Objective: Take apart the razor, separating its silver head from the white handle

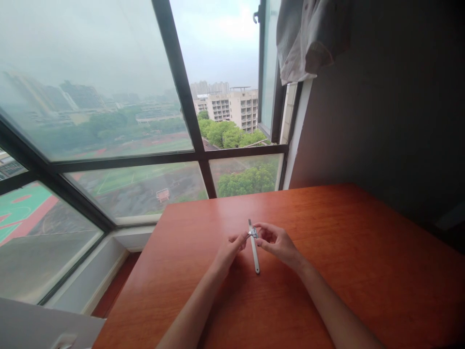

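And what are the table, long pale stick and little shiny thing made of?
The table: glossy wood or veneer, with streaky grain and shine. The pale stick: maybe smooth plastic, mostly whitish; metal's possible. The shiny thing: probably polished metal, from silvery glints.

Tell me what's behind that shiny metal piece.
A pale strip and the red-brown table show around the metal piece; whatever lies directly behind it is covered.
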A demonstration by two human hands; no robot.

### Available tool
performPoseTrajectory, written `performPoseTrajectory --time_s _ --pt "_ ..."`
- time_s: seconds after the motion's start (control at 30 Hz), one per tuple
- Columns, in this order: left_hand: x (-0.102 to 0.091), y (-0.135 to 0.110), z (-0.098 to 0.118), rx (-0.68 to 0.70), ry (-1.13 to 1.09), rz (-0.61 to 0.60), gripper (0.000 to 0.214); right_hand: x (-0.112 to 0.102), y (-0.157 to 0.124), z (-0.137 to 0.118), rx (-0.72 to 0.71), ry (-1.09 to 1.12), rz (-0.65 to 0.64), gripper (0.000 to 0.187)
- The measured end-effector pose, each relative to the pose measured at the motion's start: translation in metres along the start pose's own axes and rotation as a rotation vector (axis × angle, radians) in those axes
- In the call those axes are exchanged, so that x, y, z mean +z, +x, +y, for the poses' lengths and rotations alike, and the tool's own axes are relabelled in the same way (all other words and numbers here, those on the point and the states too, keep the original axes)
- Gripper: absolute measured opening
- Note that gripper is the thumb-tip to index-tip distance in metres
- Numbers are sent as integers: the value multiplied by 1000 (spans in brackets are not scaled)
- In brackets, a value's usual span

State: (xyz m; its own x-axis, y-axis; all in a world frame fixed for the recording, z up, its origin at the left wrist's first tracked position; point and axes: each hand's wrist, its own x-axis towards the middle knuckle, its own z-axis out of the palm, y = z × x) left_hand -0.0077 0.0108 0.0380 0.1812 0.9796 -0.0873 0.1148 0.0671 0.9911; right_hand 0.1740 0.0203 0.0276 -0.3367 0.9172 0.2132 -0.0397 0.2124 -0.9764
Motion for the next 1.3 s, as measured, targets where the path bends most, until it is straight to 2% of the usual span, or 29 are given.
performPoseTrajectory --time_s 0.3,0.67,1.3 --pt "3 -2 2 -5 -60 -13 56 0 0 -2 0 47 4 42" --pt "4 -4 8 -9 -26 4 60 1 0 -6 2 67 -2 41" --pt "2 1 -1 3 -31 5 59 -2 -1 -7 15 47 -16 44"
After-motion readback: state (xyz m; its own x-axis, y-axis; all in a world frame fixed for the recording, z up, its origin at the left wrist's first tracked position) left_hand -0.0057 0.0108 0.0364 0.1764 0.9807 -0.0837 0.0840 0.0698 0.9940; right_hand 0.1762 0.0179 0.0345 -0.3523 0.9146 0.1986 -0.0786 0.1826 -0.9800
